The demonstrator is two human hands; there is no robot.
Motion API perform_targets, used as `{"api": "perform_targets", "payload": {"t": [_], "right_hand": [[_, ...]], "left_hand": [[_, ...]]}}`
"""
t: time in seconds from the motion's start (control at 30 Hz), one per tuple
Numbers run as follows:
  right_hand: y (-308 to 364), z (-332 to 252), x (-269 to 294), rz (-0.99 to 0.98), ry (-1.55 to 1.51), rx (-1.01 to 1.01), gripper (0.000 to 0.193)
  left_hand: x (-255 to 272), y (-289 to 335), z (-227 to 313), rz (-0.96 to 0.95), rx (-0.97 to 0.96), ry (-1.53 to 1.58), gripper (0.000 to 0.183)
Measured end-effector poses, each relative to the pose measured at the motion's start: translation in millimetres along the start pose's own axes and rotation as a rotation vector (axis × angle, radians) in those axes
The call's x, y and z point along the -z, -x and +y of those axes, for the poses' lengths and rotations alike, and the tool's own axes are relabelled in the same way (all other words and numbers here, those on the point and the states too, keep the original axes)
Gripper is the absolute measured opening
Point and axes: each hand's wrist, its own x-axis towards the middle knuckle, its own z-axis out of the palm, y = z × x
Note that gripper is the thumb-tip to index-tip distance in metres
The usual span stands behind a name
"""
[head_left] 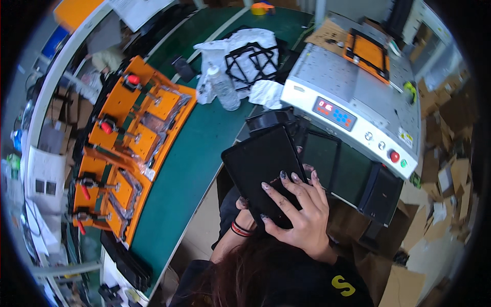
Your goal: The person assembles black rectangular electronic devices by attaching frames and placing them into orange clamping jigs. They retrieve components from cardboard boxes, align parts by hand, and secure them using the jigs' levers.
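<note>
A flat black rectangular panel [266, 169], tablet-like with rounded corners, is tilted in front of me. My left hand [245, 215] grips it from below; the thumb shows at its lower left edge and most of the hand is hidden behind it. Across the lower right of the panel's face lies my right hand [302, 215], fingers spread and touching the surface, with dark smudges on the fingertips. Beyond the panel's top edge sits a dark round-edged object [266, 122]. More black panels [350, 169] lie to the right, below the machine's front.
A white-and-grey machine [353, 87] with a lit display stands at the right, an orange frame [367, 53] on top. Orange clamp fixtures [148, 138] line the left of the green table [179, 169]. A clear bottle [223, 88], white cloth [266, 93] and black frames [253, 64] lie farther back.
</note>
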Motion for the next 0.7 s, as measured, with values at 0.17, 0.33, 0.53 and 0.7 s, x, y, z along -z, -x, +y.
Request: {"api": "perform_targets", "payload": {"t": [0.17, 0.33, 0.53, 0.7], "right_hand": [[-26.2, 14.7, -6.2, -0.001, -0.119, 0.307, 0.041], [-72.3, 11.3, -15.4, -0.021, -0.826, 0.015, 0.066], [-85.9, -36.7, -60.2, -0.528, -1.167, -0.262, 0.044], [-91.6, -77.3, -94.8, -0.562, -1.211, -0.18, 0.038]], "left_hand": [[-15.1, 8.4, 27.2, 0.175, -0.261, 0.002, 0.102], [-17.0, 31.2, 58.3, 0.228, -0.376, 0.002, 0.083], [4.4, 73.2, 80.0, 0.312, -0.6, -0.146, 0.087], [8.6, 109.5, 115.3, 0.289, -0.602, -0.229, 0.115]]}}
